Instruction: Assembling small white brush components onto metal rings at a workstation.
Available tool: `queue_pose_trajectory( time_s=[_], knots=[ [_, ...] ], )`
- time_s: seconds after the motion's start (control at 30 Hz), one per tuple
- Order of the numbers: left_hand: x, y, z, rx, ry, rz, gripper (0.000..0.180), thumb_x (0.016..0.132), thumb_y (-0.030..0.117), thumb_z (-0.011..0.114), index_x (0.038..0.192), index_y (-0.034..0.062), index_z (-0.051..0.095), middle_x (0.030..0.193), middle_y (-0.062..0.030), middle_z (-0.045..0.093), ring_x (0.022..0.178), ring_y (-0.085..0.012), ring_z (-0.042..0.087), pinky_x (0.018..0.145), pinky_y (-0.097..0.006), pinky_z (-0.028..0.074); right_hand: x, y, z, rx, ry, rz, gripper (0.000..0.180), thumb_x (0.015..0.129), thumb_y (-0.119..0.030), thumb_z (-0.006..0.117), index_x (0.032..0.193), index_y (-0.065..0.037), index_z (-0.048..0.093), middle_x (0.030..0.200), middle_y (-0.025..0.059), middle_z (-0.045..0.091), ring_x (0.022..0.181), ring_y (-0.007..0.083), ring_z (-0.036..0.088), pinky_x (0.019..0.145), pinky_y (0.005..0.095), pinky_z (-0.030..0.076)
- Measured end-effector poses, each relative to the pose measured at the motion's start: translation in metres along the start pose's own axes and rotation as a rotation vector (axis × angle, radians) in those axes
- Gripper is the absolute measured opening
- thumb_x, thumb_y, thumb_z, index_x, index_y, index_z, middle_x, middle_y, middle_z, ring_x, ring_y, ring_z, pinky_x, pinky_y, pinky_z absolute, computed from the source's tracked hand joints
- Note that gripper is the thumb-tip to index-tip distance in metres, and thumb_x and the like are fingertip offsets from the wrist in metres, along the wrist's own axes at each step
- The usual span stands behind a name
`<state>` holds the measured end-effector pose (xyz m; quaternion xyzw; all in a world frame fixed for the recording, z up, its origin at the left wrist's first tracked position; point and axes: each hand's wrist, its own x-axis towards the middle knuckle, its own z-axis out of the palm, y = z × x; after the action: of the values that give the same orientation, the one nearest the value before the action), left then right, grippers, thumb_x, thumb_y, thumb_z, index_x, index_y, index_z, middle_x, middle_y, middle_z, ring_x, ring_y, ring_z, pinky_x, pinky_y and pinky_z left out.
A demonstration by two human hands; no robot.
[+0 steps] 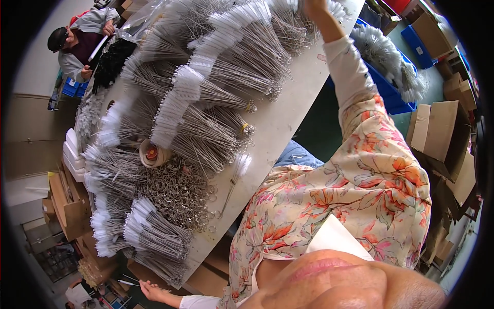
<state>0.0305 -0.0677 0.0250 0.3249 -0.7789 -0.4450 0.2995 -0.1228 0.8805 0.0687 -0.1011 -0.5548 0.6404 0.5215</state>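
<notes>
Left hand (150,291) is pinching a thin wire brush (128,282) just off the worktop (288,118) edge, grip clamped on it. Bundled white-tipped wire brushes (206,87) and a heap of metal rings (177,191) are lying across the worktop. Right hand (314,6) is reaching to the far bundles, grip cut off by the frame, cannot tell. Another person (77,41) is sitting beyond.

A white tabletop (288,110) carries heaps of bundled wire brushes (206,77) with white bristle tips. Amid the bundles lies a roll of tape (152,153), with a pile of loose metal rings (177,191) just below it. The right hand (314,6) reaches to the tabletop's far end, among the brushes there. The left hand (152,292) is at the near end, fingers on a thin white brush (128,282). Blue bins (396,95) stand beside the tabletop.
</notes>
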Motion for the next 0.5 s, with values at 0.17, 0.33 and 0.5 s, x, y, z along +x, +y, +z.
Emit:
queue_pose_trajectory(
  time_s=[0.17, 0.33, 0.5],
  knots=[
    [-0.094, 0.070, 0.025, 0.054, -0.140, -0.170, 0.033, 0.095, 0.036, 0.046, 0.121, 0.0172, 0.052, 0.073, 0.0052, 0.042, 0.051, -0.0044, 0.031, 0.043, -0.020, 0.027, 0.053, 0.112, -0.090, -0.817, -0.307, -0.053, 0.019, 0.079, -0.025, 0.060, 0.088, -0.010, 0.067, 0.071, 0.0037, 0.061, 0.058, 0.0121, 0.052, 0.056, 0.0281, 0.044],
    [-0.146, 0.097, 0.060, -0.201, -0.135, -0.116, 0.035, 0.093, 0.031, 0.051, 0.112, 0.0028, 0.058, 0.072, 0.0037, 0.042, 0.049, -0.0023, 0.027, 0.041, -0.017, 0.020, 0.030, 0.112, -0.080, -1.273, -0.334, 0.105, 0.036, 0.070, -0.041, 0.070, 0.091, -0.012, 0.071, 0.076, 0.0047, 0.067, 0.072, 0.0177, 0.062, 0.071, 0.0311, 0.048],
    [-0.165, 0.105, 0.072, -0.667, -0.428, -0.129, 0.037, 0.094, 0.027, 0.051, 0.108, -0.0071, 0.051, 0.075, 0.0006, 0.042, 0.058, -0.0062, 0.033, 0.048, -0.018, 0.026, 0.049, 0.101, -0.061, -0.874, -0.084, -0.378, 0.013, 0.082, -0.015, 0.059, 0.086, -0.004, 0.063, 0.067, 0.0046, 0.058, 0.061, 0.0122, 0.051, 0.055, 0.0290, 0.043]
  ],
)
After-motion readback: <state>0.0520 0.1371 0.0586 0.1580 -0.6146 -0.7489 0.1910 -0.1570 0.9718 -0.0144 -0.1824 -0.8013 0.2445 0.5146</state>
